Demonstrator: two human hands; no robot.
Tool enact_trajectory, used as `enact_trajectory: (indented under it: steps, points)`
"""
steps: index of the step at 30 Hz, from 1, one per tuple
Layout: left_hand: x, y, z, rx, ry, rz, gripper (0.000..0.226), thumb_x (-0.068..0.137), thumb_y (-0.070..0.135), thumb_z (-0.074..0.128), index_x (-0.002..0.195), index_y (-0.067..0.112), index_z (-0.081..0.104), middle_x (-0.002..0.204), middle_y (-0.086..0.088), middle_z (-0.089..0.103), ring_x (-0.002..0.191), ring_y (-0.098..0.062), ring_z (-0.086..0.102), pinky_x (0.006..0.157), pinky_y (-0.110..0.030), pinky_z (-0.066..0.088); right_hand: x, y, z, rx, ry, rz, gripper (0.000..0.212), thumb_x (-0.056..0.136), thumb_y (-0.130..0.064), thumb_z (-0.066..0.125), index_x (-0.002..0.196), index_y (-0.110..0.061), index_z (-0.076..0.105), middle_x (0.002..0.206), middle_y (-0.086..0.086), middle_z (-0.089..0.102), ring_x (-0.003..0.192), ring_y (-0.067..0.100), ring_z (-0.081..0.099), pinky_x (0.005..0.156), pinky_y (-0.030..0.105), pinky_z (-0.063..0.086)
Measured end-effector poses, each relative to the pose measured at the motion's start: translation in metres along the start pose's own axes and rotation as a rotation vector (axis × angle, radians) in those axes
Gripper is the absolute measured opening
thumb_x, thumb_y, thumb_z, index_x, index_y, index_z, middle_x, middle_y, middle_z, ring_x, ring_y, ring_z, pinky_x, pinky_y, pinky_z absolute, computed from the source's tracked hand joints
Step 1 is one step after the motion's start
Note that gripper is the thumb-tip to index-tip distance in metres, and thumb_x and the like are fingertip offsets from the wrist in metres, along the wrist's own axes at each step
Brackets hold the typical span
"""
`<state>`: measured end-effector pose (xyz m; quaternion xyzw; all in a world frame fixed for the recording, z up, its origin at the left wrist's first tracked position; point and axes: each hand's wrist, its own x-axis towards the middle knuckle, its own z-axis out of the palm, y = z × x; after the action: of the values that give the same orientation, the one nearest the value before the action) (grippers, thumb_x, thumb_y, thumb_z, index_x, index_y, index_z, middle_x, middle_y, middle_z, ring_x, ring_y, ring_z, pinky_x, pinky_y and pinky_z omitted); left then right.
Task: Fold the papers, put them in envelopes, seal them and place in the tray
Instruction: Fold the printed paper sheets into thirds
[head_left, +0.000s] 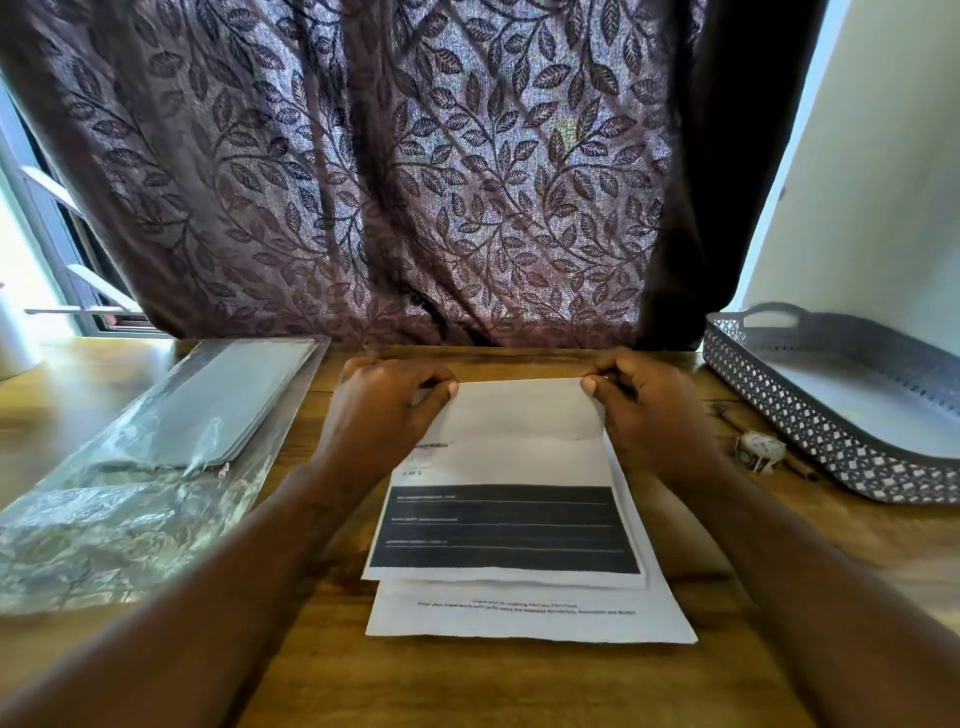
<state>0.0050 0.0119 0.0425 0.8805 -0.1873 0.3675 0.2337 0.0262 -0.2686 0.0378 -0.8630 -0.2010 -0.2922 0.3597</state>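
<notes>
- Two hands at it: left hand (387, 410) and right hand (644, 410) each pinch a far corner of the top sheet (519, 457), mid-table (467, 686).
- Tbh I'd square the edges before pressing that crease, or it'll go in crooked.

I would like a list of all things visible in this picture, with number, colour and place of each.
top sheet: 1, white with dark printed block, table centre, far edge folded over
lower sheet: 1, white, under the top sheet
envelopes: several, grey, in clear plastic pack, left
tray: 1, grey lattice, right
small roll: 1, white, beside the tray
curtain: 1, purple leaf pattern, behind table
table: 1, brown wood
left hand: 1, pinches the top sheet's far left corner
right hand: 1, pinches its far right corner
</notes>
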Motion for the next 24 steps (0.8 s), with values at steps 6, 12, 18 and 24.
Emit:
enact_trajectory:
  steps: [6, 12, 18, 24]
  points:
    - [-0.001, -0.023, 0.007, -0.039, 0.025, -0.139, 0.013, 0.093, 0.031, 0.066, 0.096, 0.024, 0.076, 0.093, 0.006, 0.077, 0.076, -0.013, 0.066, 0.063, -0.031, 0.052, 0.002, 0.014, -0.004, 0.052, 0.005, 0.092, 0.004, 0.096, -0.019, 0.066, 0.095, -0.022, 0.068, 0.089, -0.008, 0.071, 0.082, 0.005, 0.065, 0.067, 0.026, 0.052]
    - [0.002, -0.032, 0.015, -0.165, -0.016, -0.243, 0.01, 0.095, 0.031, 0.065, 0.085, 0.031, 0.067, 0.082, 0.014, 0.069, 0.075, -0.005, 0.062, 0.063, -0.033, 0.05, 0.004, 0.015, -0.003, 0.116, -0.01, 0.174, 0.007, 0.099, -0.02, 0.063, 0.093, -0.023, 0.064, 0.09, -0.007, 0.071, 0.084, 0.008, 0.066, 0.066, 0.025, 0.053]
    - [0.004, -0.033, 0.014, -0.198, -0.01, -0.206, 0.019, 0.095, 0.026, 0.067, 0.078, 0.034, 0.063, 0.077, 0.023, 0.064, 0.071, -0.004, 0.063, 0.059, -0.034, 0.05, 0.0, 0.018, -0.003, 0.298, -0.141, 0.296, 0.024, 0.096, -0.028, 0.066, 0.11, -0.009, 0.069, 0.102, 0.012, 0.076, 0.095, 0.03, 0.073, 0.083, 0.054, 0.06]
    - [0.003, -0.027, 0.015, -0.436, 0.013, -0.358, 0.003, 0.096, 0.028, 0.066, 0.094, 0.026, 0.068, 0.089, 0.011, 0.074, 0.082, -0.011, 0.071, 0.071, -0.046, 0.06, -0.003, 0.025, 0.001, 0.555, -0.214, 0.393, 0.023, 0.092, -0.016, 0.07, 0.114, -0.024, 0.072, 0.112, 0.0, 0.077, 0.097, 0.018, 0.076, 0.084, 0.037, 0.062]
